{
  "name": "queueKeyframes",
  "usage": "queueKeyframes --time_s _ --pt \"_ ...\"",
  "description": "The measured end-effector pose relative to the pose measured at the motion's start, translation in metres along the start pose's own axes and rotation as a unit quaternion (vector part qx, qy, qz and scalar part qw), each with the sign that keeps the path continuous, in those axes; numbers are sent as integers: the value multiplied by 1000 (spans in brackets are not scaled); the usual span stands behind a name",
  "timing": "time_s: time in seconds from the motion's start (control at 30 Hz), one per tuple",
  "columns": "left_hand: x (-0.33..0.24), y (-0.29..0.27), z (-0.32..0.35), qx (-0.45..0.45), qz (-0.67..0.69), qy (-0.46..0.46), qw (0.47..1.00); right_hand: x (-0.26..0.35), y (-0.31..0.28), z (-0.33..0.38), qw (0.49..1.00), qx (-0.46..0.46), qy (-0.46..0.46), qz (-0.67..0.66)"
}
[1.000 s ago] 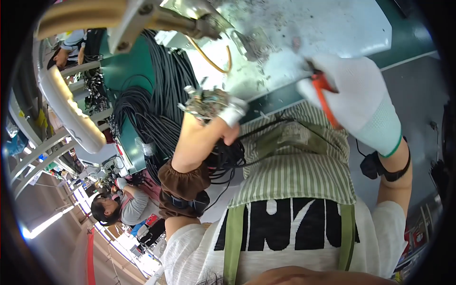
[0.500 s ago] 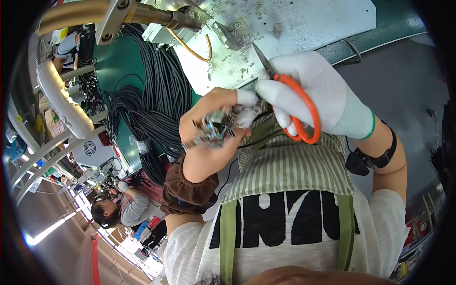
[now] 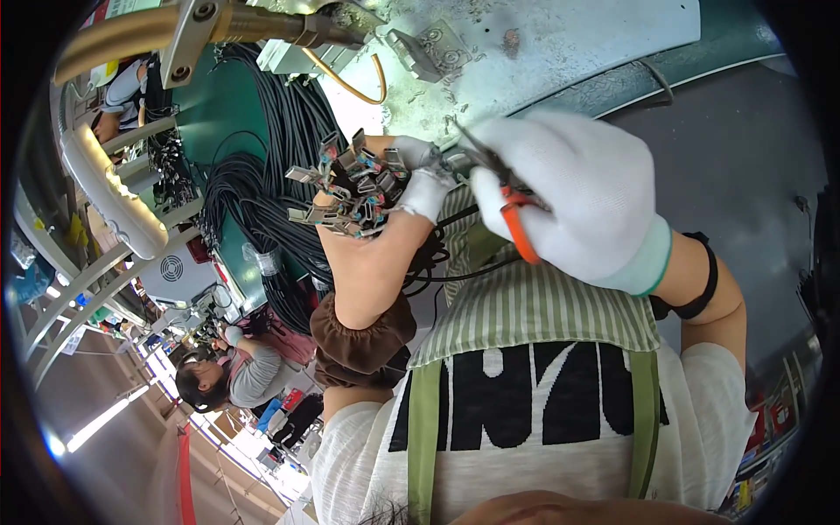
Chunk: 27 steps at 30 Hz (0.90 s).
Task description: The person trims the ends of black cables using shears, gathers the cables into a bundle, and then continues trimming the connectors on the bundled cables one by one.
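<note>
My left hand (image 3: 378, 234), bare but for white coverings on the fingertips, is closed round a bundle of black cables (image 3: 433, 254). Their bare metal connectors (image 3: 359, 194), with bits of coloured wire, fan out over the hand. At its thumb and fingertip a small connector end (image 3: 455, 163) is pinched. My right hand (image 3: 582, 197) wears a white knit glove and grips scissors (image 3: 522, 229) with orange handles. The dark blades point up and left, close by the pinched end. Part of the handles is hidden behind the glove.
Above lies a pale work plate (image 3: 560, 44) strewn with scraps, with a metal block (image 3: 416, 54) on it. A brass-coloured machine arm (image 3: 262, 24) reaches in at upper left. Coiled black cables (image 3: 254, 206) cover the green table. A co-worker (image 3: 254, 372) sits at lower left.
The right hand has turned, bringing the scissors' blades down toward the left fingertips. The left hand has shifted a little left, and its connectors, blurred before, now show clearly.
</note>
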State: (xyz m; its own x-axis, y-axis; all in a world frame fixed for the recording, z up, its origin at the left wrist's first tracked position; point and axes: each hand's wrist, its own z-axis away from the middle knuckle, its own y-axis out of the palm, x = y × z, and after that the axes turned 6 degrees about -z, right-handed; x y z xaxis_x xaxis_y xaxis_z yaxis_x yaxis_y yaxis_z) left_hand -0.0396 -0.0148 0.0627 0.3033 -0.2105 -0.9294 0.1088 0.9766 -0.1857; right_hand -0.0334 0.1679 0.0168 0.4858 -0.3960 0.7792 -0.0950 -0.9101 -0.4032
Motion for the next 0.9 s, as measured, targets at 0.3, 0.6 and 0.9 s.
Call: queueKeyframes --time_s 0.3,0.6,0.9 --pt "0 14 -9 -51 -100 63 992 2 -6 -1 988 122 53 75" --pt "6 7 4 45 -167 187 967 9 -3 15 979 101 103 -144" --pt "16 13 16 -9 -58 23 998 8 5 29 978 118 131 -110"
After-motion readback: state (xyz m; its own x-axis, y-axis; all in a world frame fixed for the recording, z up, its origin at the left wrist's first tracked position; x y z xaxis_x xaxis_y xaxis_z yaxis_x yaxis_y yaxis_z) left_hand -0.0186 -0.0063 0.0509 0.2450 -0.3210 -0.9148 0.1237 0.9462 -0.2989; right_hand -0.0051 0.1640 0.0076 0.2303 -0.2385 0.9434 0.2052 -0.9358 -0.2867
